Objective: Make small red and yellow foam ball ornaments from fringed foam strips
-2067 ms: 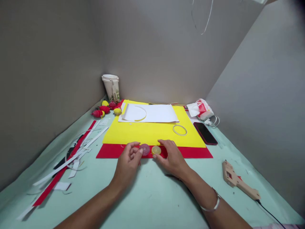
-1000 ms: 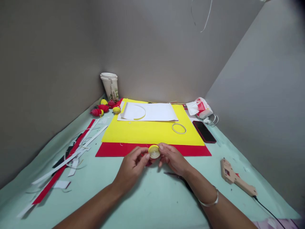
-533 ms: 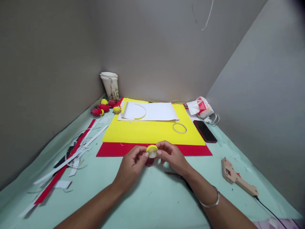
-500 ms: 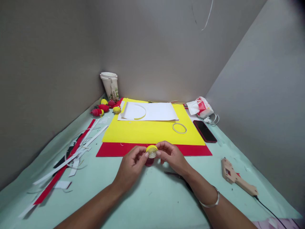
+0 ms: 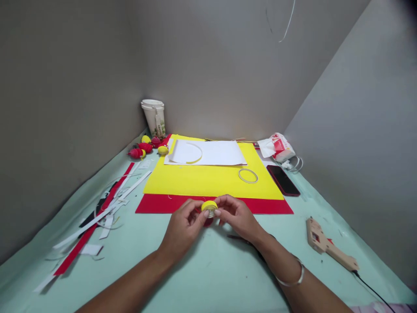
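Between the fingertips of my left hand (image 5: 183, 226) and my right hand (image 5: 240, 221) is a small yellow coiled-paper dome (image 5: 209, 204), with a paler, ridged side toward me. Both thumbs press its near side, and the fingers curl round its left and right edges. A dark red round piece (image 5: 208, 222) shows just beneath it, partly covered; I cannot tell whether the two are joined. Under my right wrist lies a dark, thin tool (image 5: 237, 238), mostly hidden by the arm.
Ahead lie red (image 5: 156, 204) and yellow sheets (image 5: 202, 180), white paper (image 5: 221, 152) and a ring (image 5: 248, 176). Paper strips (image 5: 81, 248), red-yellow coiled pieces (image 5: 137, 153) and a cup (image 5: 153, 117) are left. Right are a phone (image 5: 282, 180), tissue pack (image 5: 282, 145) and corded glue gun (image 5: 329, 243).
The yellow dome has tipped slightly in my fingers, showing more of its yellow top and less of the pale side. The whole view has shifted a little.
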Motion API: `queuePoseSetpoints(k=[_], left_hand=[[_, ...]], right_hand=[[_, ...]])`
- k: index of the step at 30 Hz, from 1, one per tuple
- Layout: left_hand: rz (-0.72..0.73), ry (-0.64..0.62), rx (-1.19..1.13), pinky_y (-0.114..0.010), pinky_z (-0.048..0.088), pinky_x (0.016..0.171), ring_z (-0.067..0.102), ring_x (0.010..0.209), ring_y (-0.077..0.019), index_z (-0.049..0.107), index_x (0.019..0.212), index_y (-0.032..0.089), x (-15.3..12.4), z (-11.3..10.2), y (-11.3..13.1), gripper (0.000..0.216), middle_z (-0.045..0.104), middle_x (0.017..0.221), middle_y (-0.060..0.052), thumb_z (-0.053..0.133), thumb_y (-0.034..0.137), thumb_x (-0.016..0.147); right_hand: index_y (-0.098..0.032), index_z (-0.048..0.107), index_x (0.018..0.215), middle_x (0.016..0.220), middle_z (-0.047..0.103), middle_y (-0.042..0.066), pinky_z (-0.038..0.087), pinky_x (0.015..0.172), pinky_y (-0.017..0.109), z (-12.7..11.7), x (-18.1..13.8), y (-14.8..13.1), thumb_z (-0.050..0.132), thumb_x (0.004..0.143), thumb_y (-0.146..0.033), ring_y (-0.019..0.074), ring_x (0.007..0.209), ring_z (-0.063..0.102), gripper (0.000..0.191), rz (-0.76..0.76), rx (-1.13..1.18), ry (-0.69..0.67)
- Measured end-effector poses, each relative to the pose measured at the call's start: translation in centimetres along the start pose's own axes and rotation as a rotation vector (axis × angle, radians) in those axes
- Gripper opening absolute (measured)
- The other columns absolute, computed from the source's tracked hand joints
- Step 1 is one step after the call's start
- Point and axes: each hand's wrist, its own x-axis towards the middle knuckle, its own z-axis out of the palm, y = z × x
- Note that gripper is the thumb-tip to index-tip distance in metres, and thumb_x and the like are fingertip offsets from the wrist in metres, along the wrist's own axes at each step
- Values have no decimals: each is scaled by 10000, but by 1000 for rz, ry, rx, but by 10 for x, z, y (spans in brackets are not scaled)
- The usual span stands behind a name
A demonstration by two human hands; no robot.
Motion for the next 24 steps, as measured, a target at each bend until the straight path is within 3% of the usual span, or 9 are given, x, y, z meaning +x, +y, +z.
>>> queuePoseSetpoints(k=[4, 9, 13, 16, 21, 24], left_hand=[[-75, 22, -156, -277, 454, 646, 597, 729, -177, 652, 975, 176, 2, -1, 1, 269, 658, 843, -36, 604, 412, 854], [-188, 118, -327, -260, 445, 583, 590, 641, -154, 604, 993, 178, 6, -3, -1, 316, 653, 785, -6, 644, 432, 810], [-177, 21, -324, -250, 424, 565, 584, 612, -149, 583, 1038, 180, 5, 0, -2, 343, 644, 741, 8, 645, 429, 810], [-161, 8, -277, -256, 423, 572, 588, 617, -158, 594, 996, 184, 3, 1, -4, 318, 651, 736, 2, 628, 448, 824], [-161, 209, -222, -254, 402, 563, 494, 559, -128, 579, 875, 198, 5, -3, -6, 304, 594, 711, 21, 508, 493, 894], [-169, 236, -219, -253, 405, 578, 483, 567, -128, 564, 883, 207, 5, -5, -6, 287, 560, 681, 37, 498, 487, 901]], right_hand=[[-213, 569, 1096, 977, 631, 39, 531, 649, 273, -2, -1, 1, 716, 801, -360, 162, 824, 620, 362, -84, -70, 44], [-261, 484, 1299, 1253, 538, 101, 519, 879, 382, -1, -4, -2, 751, 774, -295, 235, 1097, 568, 591, -317, -447, 69], [-268, 471, 1320, 1235, 572, 94, 459, 967, 418, 3, -4, 1, 743, 778, -222, 243, 1133, 533, 608, -504, -636, 1], [-263, 511, 1264, 1149, 614, 83, 491, 889, 389, 4, -3, 3, 688, 807, -169, 229, 1050, 564, 499, -504, -661, -4], [-241, 519, 1254, 1150, 605, 88, 497, 871, 367, 2, -5, 1, 681, 789, -158, 225, 1040, 565, 499, -416, -668, -40], [-224, 510, 1269, 1167, 597, 97, 478, 908, 381, 2, -6, 2, 680, 776, -147, 229, 1046, 562, 527, -400, -704, -112]])
